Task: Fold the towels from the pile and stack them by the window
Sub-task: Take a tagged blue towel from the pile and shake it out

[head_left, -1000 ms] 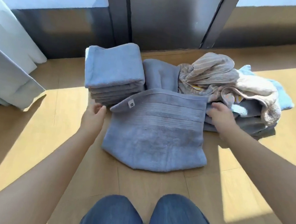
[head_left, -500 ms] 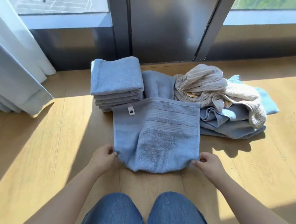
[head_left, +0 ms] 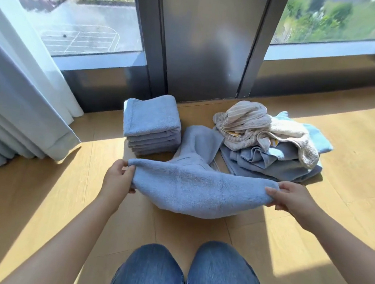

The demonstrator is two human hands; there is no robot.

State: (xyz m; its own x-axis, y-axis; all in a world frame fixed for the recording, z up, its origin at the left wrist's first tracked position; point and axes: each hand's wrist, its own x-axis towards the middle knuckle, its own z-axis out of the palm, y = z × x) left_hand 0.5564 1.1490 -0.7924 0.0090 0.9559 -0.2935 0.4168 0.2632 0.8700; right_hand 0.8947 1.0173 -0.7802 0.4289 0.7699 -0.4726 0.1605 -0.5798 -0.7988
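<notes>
At the bottom centre of the frame, two knees (head_left: 190, 278) in blue jeans are seen above a wooden floor (head_left: 36, 207). Just above them, at mid-frame, a blue towel (head_left: 200, 189) is held up by its near edge. Its left corner is pinched between the thumb and curled fingers of the left hand (head_left: 118, 178), and its right corner is pinched in the same way by the right hand (head_left: 291, 199). The near part sags between the two hands. The far part is left lying on the floor and runs up toward the centre of the frame.

The step in hand is judged to be a fold of this towel, near edge over far edge. For the next move, both corners would need to be carried forward level and laid down so that the edges meet, and the cloth then pressed flat. Further folds and a place on the stack would be expected to follow.

Farther off, left of centre, a stack (head_left: 151, 124) of folded blue towels is set close to the window (head_left: 215, 40). Right of centre the pile (head_left: 271, 148) of unfolded beige and blue towels is heaped. A white curtain (head_left: 14, 89) hangs at the left edge.

Half a second earlier the towel lay flat on the floor, with the hands low at its near corners. Since then the near edge has been raised clear of the floor. A second earlier the hands were at the far corners.
</notes>
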